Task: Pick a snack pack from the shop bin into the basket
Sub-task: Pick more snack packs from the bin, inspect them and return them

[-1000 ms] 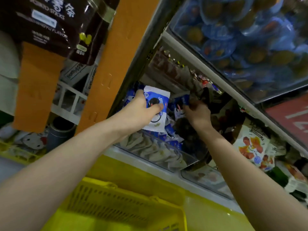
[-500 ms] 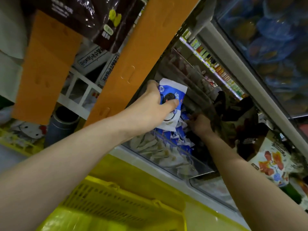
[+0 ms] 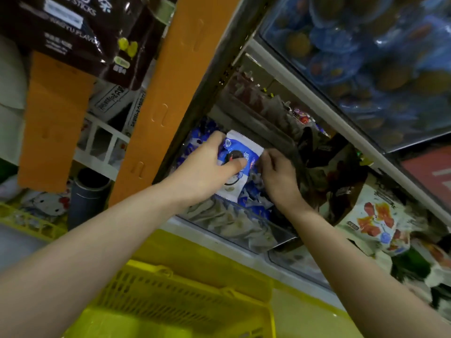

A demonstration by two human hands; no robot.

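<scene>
Clear-walled shop bin (image 3: 244, 230) on the shelf, heaped with small blue-and-white packs (image 3: 253, 203); paler packs (image 3: 227, 215) pressed against the inside of its front wall. Neighbouring compartment to the right crowded with dark brown packs (image 3: 324, 167); further right, white pouches printed in red and orange (image 3: 375, 220). Overhead at upper right, round snacks in blue wrappers (image 3: 390, 74) behind a clear panel. Yellow lattice basket (image 3: 170, 296) at lower centre, below the shelf edge; contents not visible from this angle.

Left grip (image 3: 207, 167) closed round the snack pack (image 3: 240, 179): thumb laid across the printed face beside a dark round biscuit picture, fingers wrapped behind the upper left edge. Snack pack held roughly upright, tilted slightly to the right, above the heap in the bin, well above the basket and not yet in it. Right grip (image 3: 278, 176) just beside the pack, fingers curled, fingertips at the pack's right edge; cannot tell whether pinching that edge or merely touching it.

Orange post (image 3: 168, 93) slanting up just left of the bin, close beside the left grip. Dark glossy bag (image 3: 73, 32) lettered "STICKS" hanging at upper left, partly in front of the post. Grey cylinder (image 3: 90, 196) standing low at left, behind the post. Yellow ledge (image 3: 200, 247) between bin and basket, crossed by both bare forearms
</scene>
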